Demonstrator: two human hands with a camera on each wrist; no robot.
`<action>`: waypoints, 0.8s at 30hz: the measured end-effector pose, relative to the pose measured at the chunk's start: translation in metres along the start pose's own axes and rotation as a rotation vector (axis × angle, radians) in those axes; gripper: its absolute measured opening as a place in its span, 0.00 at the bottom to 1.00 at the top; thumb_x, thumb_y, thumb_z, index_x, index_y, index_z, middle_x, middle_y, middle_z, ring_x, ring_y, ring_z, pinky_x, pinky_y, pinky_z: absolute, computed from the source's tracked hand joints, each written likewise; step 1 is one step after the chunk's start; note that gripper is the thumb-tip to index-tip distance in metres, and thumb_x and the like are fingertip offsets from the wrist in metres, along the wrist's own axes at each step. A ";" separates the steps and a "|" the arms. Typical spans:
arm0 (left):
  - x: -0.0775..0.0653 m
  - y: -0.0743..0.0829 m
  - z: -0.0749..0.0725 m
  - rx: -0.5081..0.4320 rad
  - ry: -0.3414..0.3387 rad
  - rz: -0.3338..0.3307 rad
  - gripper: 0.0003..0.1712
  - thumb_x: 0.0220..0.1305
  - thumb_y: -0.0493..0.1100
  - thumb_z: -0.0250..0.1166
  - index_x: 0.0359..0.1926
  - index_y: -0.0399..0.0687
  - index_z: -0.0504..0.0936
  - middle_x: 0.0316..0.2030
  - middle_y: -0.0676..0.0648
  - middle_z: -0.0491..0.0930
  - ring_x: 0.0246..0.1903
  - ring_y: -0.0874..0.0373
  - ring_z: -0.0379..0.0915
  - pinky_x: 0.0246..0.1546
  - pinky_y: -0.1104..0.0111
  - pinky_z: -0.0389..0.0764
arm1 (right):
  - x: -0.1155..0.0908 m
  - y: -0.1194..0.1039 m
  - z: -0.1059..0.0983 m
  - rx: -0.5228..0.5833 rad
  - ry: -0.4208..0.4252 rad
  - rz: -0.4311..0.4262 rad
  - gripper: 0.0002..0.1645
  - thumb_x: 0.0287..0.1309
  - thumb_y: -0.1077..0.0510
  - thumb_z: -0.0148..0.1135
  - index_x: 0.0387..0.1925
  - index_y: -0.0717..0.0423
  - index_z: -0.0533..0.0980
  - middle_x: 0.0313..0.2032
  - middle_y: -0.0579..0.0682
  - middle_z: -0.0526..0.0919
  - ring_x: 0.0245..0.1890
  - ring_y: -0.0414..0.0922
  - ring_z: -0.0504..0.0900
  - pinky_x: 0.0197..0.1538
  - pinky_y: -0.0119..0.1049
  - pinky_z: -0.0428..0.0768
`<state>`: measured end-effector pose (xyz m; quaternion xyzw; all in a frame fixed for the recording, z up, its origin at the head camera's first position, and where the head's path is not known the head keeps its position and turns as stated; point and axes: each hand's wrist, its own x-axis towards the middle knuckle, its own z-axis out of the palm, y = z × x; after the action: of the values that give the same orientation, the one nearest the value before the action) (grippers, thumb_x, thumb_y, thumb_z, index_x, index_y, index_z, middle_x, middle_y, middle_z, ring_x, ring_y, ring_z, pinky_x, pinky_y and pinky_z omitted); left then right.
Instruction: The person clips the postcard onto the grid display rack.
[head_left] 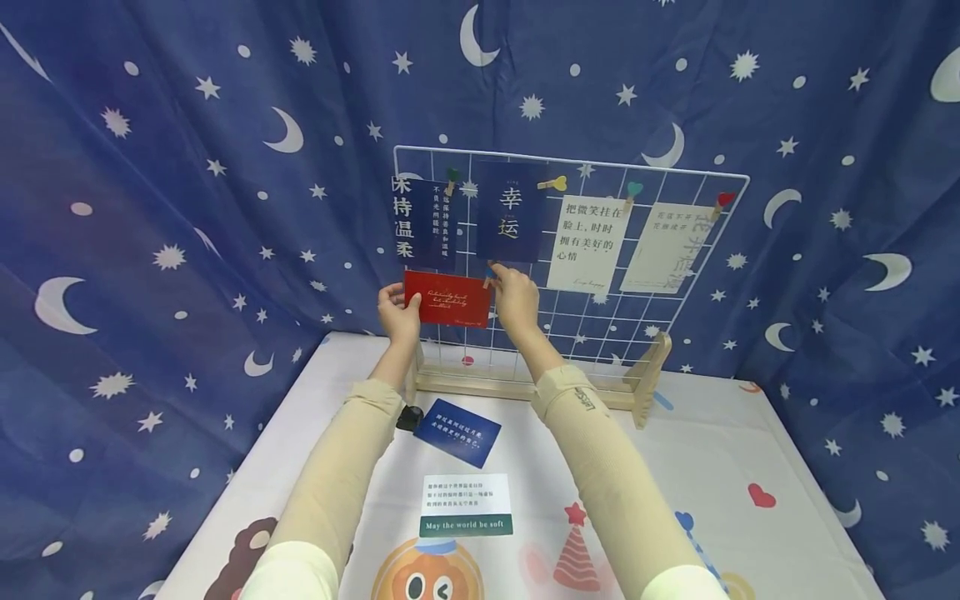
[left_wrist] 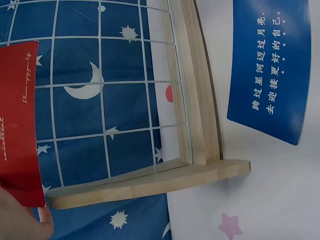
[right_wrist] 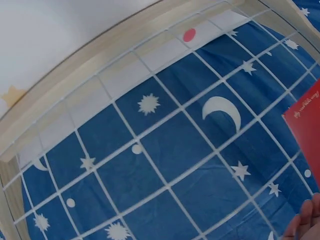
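the red card (head_left: 453,300) was up at the left part of the wire rack (head_left: 570,162), below the left dark card (head_left: 423,225) and the middle dark card (head_left: 512,212), with its long edges close to level. the left hand (head_left: 400,315) held it by the left edge, thumb on the front and fingers partly hidden behind. the right hand (head_left: 517,298) was pinched narrow round the small blue clip (head_left: 487,282) at the card's upper right corner. whether the clip had bitten both card and wire could not be told, since the fingers hid part of it.

for a neat job, the left hand seemed best used as a steady rest, light enough not to bend the card, keeping it flat and its top edge in line with a wire. the clip looked to need a full squeeze at its heart end, then a straight push so that one leg went behind the wire and the other over the card. a tug-free release would likely have spared it a tilt.

on the table (head_left: 697,450), nearer than the rack, lay a blue card (head_left: 457,433) and, nearer again, a white and green card (head_left: 467,505).
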<state>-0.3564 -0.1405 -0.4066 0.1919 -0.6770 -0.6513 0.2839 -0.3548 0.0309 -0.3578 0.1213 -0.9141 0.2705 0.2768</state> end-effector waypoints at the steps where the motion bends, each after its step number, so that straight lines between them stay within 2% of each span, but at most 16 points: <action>1: -0.002 0.003 0.000 0.002 0.001 0.001 0.17 0.59 0.32 0.64 0.50 0.37 0.73 0.39 0.39 0.75 0.34 0.55 0.70 0.37 0.68 0.78 | -0.001 0.002 0.002 0.018 -0.003 -0.008 0.17 0.60 0.60 0.58 0.51 0.55 0.78 0.38 0.55 0.86 0.37 0.51 0.84 0.43 0.41 0.80; 4: 0.001 0.001 0.000 0.008 0.014 0.025 0.16 0.57 0.30 0.64 0.47 0.35 0.74 0.36 0.40 0.74 0.33 0.56 0.68 0.37 0.71 0.74 | -0.007 0.009 0.005 0.094 -0.008 -0.035 0.20 0.61 0.61 0.58 0.56 0.56 0.75 0.32 0.56 0.85 0.28 0.48 0.81 0.32 0.37 0.78; 6: 0.003 0.000 -0.001 0.012 0.012 0.027 0.15 0.56 0.30 0.65 0.46 0.35 0.75 0.36 0.40 0.74 0.33 0.56 0.69 0.39 0.69 0.74 | -0.011 0.013 0.007 0.155 0.001 -0.052 0.22 0.62 0.61 0.57 0.59 0.57 0.73 0.27 0.56 0.83 0.23 0.47 0.76 0.26 0.34 0.73; 8: 0.007 -0.004 -0.001 0.004 0.017 0.051 0.14 0.54 0.31 0.66 0.43 0.36 0.76 0.34 0.41 0.75 0.32 0.55 0.70 0.39 0.68 0.75 | -0.015 0.017 0.008 0.188 0.028 -0.082 0.23 0.63 0.62 0.56 0.60 0.57 0.71 0.24 0.56 0.81 0.20 0.45 0.72 0.23 0.32 0.69; 10: 0.008 -0.005 -0.004 -0.028 -0.009 0.074 0.14 0.53 0.32 0.69 0.41 0.39 0.77 0.33 0.42 0.78 0.32 0.55 0.73 0.40 0.67 0.77 | -0.018 0.020 0.009 0.200 0.061 -0.120 0.23 0.64 0.61 0.54 0.61 0.57 0.70 0.23 0.55 0.80 0.19 0.45 0.71 0.23 0.31 0.67; 12: 0.028 -0.034 0.001 -0.093 -0.013 0.136 0.14 0.49 0.35 0.72 0.37 0.44 0.78 0.30 0.45 0.79 0.29 0.58 0.74 0.35 0.70 0.77 | -0.022 0.023 0.008 0.203 0.095 -0.154 0.23 0.64 0.61 0.54 0.61 0.56 0.71 0.25 0.55 0.81 0.20 0.44 0.72 0.23 0.30 0.69; 15: 0.052 -0.064 0.006 -0.101 -0.060 0.132 0.16 0.49 0.38 0.73 0.39 0.46 0.78 0.31 0.46 0.80 0.31 0.55 0.76 0.38 0.68 0.79 | -0.026 0.028 0.007 0.220 0.126 -0.164 0.20 0.64 0.62 0.54 0.58 0.57 0.73 0.28 0.55 0.82 0.20 0.44 0.73 0.23 0.31 0.71; 16: 0.057 -0.071 0.008 -0.091 -0.058 0.121 0.16 0.50 0.37 0.73 0.40 0.45 0.78 0.32 0.44 0.79 0.32 0.54 0.76 0.40 0.66 0.79 | -0.027 0.029 0.007 0.228 0.132 -0.156 0.19 0.64 0.62 0.54 0.57 0.58 0.74 0.28 0.55 0.82 0.20 0.45 0.73 0.23 0.31 0.71; 17: 0.066 -0.084 0.012 -0.116 -0.049 0.146 0.17 0.48 0.39 0.74 0.39 0.47 0.78 0.31 0.46 0.79 0.31 0.55 0.76 0.37 0.69 0.79 | -0.029 0.030 0.006 0.239 0.140 -0.144 0.18 0.63 0.63 0.55 0.55 0.58 0.75 0.29 0.56 0.82 0.20 0.45 0.73 0.23 0.30 0.71; 19: 0.050 -0.063 0.005 -0.063 -0.061 0.101 0.17 0.51 0.37 0.72 0.43 0.43 0.78 0.36 0.41 0.79 0.36 0.50 0.76 0.45 0.63 0.79 | -0.031 0.033 0.006 0.257 0.148 -0.120 0.17 0.64 0.62 0.55 0.53 0.59 0.76 0.28 0.56 0.83 0.19 0.45 0.73 0.23 0.30 0.69; 20: 0.043 -0.055 0.002 -0.060 -0.050 0.106 0.17 0.52 0.38 0.72 0.43 0.43 0.78 0.36 0.41 0.79 0.36 0.51 0.76 0.46 0.63 0.79 | -0.032 0.035 0.006 0.273 0.152 -0.109 0.16 0.63 0.62 0.55 0.52 0.59 0.77 0.28 0.56 0.83 0.19 0.45 0.74 0.23 0.29 0.69; 21: 0.031 -0.042 -0.002 -0.055 -0.042 0.116 0.16 0.52 0.37 0.71 0.42 0.42 0.78 0.36 0.41 0.78 0.36 0.52 0.75 0.45 0.64 0.79 | -0.033 0.036 0.007 0.293 0.153 -0.098 0.16 0.63 0.61 0.55 0.52 0.59 0.77 0.28 0.56 0.83 0.19 0.45 0.74 0.23 0.28 0.69; 23: 0.017 -0.026 -0.007 -0.057 -0.034 0.152 0.15 0.52 0.34 0.70 0.41 0.40 0.77 0.34 0.42 0.78 0.30 0.61 0.73 0.40 0.73 0.78 | -0.034 0.038 0.008 0.347 0.163 -0.084 0.16 0.63 0.61 0.56 0.51 0.60 0.78 0.28 0.56 0.83 0.19 0.46 0.75 0.23 0.26 0.70; 24: 0.007 -0.013 -0.010 -0.014 -0.040 0.133 0.15 0.53 0.32 0.68 0.43 0.36 0.77 0.36 0.39 0.78 0.31 0.60 0.73 0.42 0.72 0.77 | -0.035 0.038 0.008 0.373 0.166 -0.078 0.15 0.63 0.61 0.56 0.50 0.61 0.78 0.27 0.57 0.83 0.19 0.47 0.76 0.23 0.25 0.71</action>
<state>-0.3568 -0.1542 -0.4183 0.1314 -0.6893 -0.6394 0.3142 -0.3438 0.0608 -0.3996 0.1829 -0.8169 0.4332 0.3340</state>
